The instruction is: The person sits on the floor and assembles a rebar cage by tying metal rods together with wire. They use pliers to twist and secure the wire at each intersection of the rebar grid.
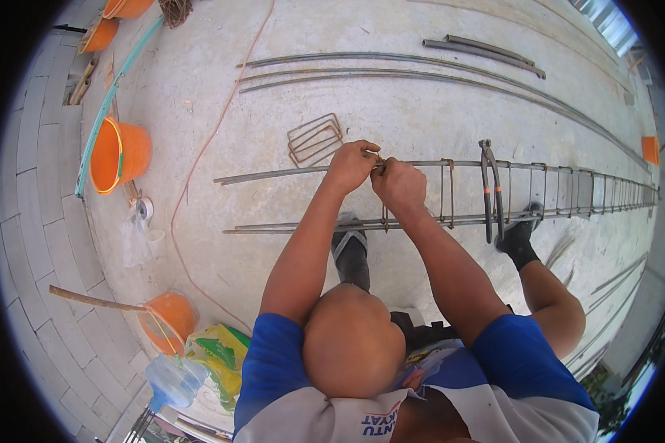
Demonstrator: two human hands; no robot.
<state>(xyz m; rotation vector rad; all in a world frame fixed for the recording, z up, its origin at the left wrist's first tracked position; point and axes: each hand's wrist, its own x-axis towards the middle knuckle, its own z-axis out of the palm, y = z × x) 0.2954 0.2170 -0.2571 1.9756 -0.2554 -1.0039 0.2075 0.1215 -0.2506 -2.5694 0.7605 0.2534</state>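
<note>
My left hand (352,168) pinches at the upper rebar of a long steel cage (595,168), its fingertips at a thin brownish wire (378,157). Right beside it my right hand (400,186) is closed against the same bar; what its fingers hold is hidden. Below the hands, a rusty rectangular stirrup (385,214) shows around the lower bars. More stirrups (451,193) stand along the cage to the right. A pair of pincers (497,199) with dark handles and orange bands lies across the bars. Several loose bent stirrups (315,140) lie beyond my left hand.
Loose steel bars (391,74) and short pipes (488,52) lie on the concrete floor beyond. Orange buckets (131,151), a teal pole (114,92), a red cord (192,162) and a clear water jug (174,380) are to the left, near a block wall (44,199).
</note>
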